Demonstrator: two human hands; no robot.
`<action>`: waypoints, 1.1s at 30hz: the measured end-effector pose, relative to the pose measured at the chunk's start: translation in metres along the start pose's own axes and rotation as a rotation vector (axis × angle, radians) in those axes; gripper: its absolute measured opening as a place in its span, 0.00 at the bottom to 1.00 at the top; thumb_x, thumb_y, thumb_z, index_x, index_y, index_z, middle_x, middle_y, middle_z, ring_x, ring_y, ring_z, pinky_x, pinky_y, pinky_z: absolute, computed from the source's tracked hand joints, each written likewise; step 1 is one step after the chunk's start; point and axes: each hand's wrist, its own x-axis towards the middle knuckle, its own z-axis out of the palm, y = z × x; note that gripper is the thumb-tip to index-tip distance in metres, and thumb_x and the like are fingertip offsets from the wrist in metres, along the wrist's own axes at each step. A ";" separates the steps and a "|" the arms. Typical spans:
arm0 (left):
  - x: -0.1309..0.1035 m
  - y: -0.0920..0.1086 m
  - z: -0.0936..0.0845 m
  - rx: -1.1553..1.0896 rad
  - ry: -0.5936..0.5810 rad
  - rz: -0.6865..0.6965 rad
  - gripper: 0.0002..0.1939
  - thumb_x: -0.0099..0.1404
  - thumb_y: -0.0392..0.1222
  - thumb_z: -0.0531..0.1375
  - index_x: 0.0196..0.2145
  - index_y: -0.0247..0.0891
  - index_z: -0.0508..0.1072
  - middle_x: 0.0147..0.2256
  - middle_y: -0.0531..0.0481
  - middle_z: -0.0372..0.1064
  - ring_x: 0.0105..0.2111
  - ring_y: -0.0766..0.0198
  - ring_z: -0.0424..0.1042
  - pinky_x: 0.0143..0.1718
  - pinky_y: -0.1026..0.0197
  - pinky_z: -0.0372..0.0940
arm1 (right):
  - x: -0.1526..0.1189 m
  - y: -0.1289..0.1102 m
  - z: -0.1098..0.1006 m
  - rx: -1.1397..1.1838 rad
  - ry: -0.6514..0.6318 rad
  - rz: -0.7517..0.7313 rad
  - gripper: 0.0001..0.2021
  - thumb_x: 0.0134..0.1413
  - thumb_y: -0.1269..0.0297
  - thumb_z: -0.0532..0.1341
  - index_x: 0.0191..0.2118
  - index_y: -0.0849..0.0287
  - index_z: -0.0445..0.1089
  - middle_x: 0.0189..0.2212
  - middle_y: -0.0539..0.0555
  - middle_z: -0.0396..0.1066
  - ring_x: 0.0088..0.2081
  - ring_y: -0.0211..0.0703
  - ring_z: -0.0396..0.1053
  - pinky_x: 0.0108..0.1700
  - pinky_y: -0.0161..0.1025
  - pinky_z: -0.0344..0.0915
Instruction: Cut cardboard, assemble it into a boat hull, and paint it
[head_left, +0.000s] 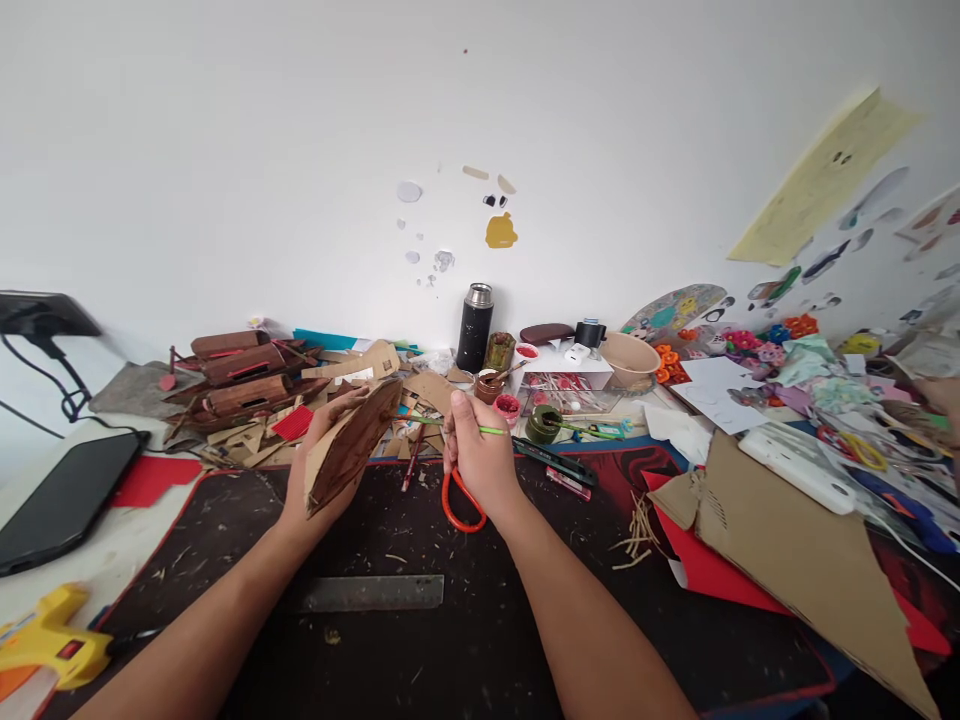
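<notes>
My left hand (322, 460) is wrapped round a curved cardboard piece (352, 450) and holds it tilted, its inner face partly painted brown. Between the thumb and fingers of my right hand (480, 450) is a thin green paintbrush (491, 430), its tip pointing left at the cardboard piece's edge. Just below my right hand is a red-orange loop handle (465, 525); what it belongs to is hidden. Beyond my right hand stand a brown paint jar (490, 388), a red paint jar (507, 407) and a dark green jar (543, 425).
Brown cardboard boats (247, 375) and scraps lie at the back left. A black bottle (475, 330) stands by the wall. A clear ruler (375, 593) lies on the dark mat (420, 660). At left are a phone (71, 495) and a yellow glue gun (56, 640); cardboard (795, 550) lies right.
</notes>
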 end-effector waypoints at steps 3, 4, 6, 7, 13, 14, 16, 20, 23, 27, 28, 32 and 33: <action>0.000 -0.002 0.000 -0.013 0.028 0.013 0.25 0.68 0.43 0.66 0.62 0.48 0.72 0.61 0.41 0.76 0.63 0.46 0.75 0.67 0.43 0.69 | 0.000 0.004 -0.001 -0.029 0.001 -0.020 0.31 0.66 0.27 0.56 0.28 0.52 0.64 0.13 0.43 0.57 0.14 0.38 0.61 0.17 0.35 0.57; 0.000 -0.003 0.000 -0.009 0.031 0.013 0.26 0.68 0.43 0.66 0.62 0.49 0.72 0.61 0.42 0.76 0.63 0.46 0.76 0.67 0.43 0.70 | 0.000 0.005 -0.001 -0.042 0.002 -0.030 0.31 0.66 0.28 0.56 0.28 0.52 0.64 0.14 0.43 0.58 0.14 0.38 0.61 0.17 0.35 0.57; 0.000 -0.003 0.000 -0.002 0.035 0.011 0.25 0.68 0.42 0.66 0.62 0.50 0.72 0.61 0.42 0.76 0.62 0.45 0.76 0.66 0.42 0.71 | 0.000 0.007 -0.001 -0.065 0.003 -0.054 0.31 0.67 0.29 0.55 0.29 0.52 0.65 0.14 0.44 0.59 0.14 0.38 0.61 0.18 0.35 0.59; -0.001 -0.003 0.000 0.004 0.036 0.011 0.25 0.68 0.42 0.66 0.62 0.50 0.72 0.61 0.42 0.76 0.62 0.45 0.76 0.66 0.42 0.71 | 0.000 0.008 -0.001 -0.075 0.005 -0.065 0.30 0.68 0.29 0.55 0.29 0.52 0.65 0.15 0.44 0.60 0.14 0.38 0.61 0.18 0.36 0.59; 0.001 0.002 0.000 0.024 0.031 0.019 0.24 0.68 0.41 0.65 0.61 0.50 0.72 0.60 0.42 0.77 0.61 0.45 0.77 0.65 0.42 0.72 | 0.000 0.008 -0.001 -0.040 -0.011 -0.061 0.29 0.70 0.32 0.56 0.29 0.52 0.65 0.14 0.43 0.59 0.13 0.37 0.60 0.17 0.35 0.58; 0.001 0.003 0.000 0.031 0.034 0.018 0.23 0.69 0.42 0.65 0.61 0.49 0.73 0.59 0.41 0.77 0.61 0.45 0.77 0.65 0.42 0.72 | 0.000 0.006 -0.001 -0.014 -0.021 -0.041 0.29 0.69 0.31 0.56 0.29 0.52 0.64 0.13 0.43 0.57 0.13 0.37 0.59 0.16 0.34 0.56; 0.003 0.004 0.000 0.043 0.044 0.007 0.22 0.69 0.45 0.65 0.60 0.46 0.74 0.59 0.40 0.77 0.62 0.43 0.76 0.64 0.43 0.73 | 0.000 0.000 0.000 0.038 -0.042 0.007 0.30 0.67 0.31 0.57 0.27 0.53 0.63 0.12 0.42 0.55 0.12 0.36 0.59 0.15 0.34 0.54; 0.004 0.002 0.000 0.042 0.048 -0.025 0.25 0.69 0.49 0.66 0.62 0.45 0.71 0.62 0.41 0.74 0.63 0.44 0.74 0.65 0.47 0.71 | -0.001 -0.011 0.001 0.096 -0.089 0.064 0.31 0.63 0.28 0.59 0.26 0.53 0.62 0.12 0.41 0.54 0.11 0.35 0.60 0.13 0.32 0.52; 0.002 -0.003 -0.002 0.056 0.025 -0.021 0.25 0.70 0.47 0.66 0.63 0.46 0.70 0.62 0.44 0.73 0.62 0.47 0.75 0.66 0.49 0.70 | -0.002 -0.015 0.001 0.101 -0.116 0.082 0.32 0.61 0.27 0.60 0.27 0.53 0.62 0.13 0.41 0.55 0.11 0.35 0.61 0.12 0.32 0.53; 0.002 -0.006 -0.003 0.086 0.014 -0.016 0.23 0.71 0.46 0.65 0.61 0.46 0.70 0.60 0.47 0.74 0.62 0.47 0.75 0.66 0.49 0.70 | -0.003 -0.013 0.003 0.111 -0.117 0.078 0.31 0.62 0.28 0.60 0.27 0.53 0.62 0.12 0.40 0.53 0.11 0.35 0.59 0.12 0.31 0.53; 0.003 -0.005 -0.002 0.081 0.019 -0.013 0.23 0.71 0.46 0.65 0.61 0.46 0.70 0.60 0.46 0.74 0.63 0.47 0.74 0.66 0.49 0.69 | -0.003 -0.012 0.003 0.115 -0.112 0.076 0.31 0.63 0.29 0.60 0.27 0.53 0.62 0.12 0.40 0.53 0.11 0.35 0.59 0.12 0.31 0.53; 0.002 0.002 0.000 0.044 0.050 0.021 0.22 0.71 0.45 0.66 0.61 0.45 0.71 0.61 0.45 0.74 0.64 0.47 0.73 0.68 0.48 0.68 | -0.001 -0.010 0.002 0.105 -0.066 0.049 0.31 0.64 0.29 0.60 0.27 0.54 0.62 0.12 0.41 0.54 0.11 0.35 0.59 0.13 0.32 0.54; 0.002 0.003 0.000 0.047 0.045 0.023 0.22 0.70 0.45 0.66 0.61 0.46 0.71 0.61 0.46 0.75 0.63 0.47 0.74 0.67 0.48 0.69 | -0.001 -0.009 0.002 0.090 -0.049 0.036 0.31 0.64 0.29 0.59 0.27 0.54 0.63 0.12 0.41 0.55 0.11 0.35 0.60 0.13 0.32 0.54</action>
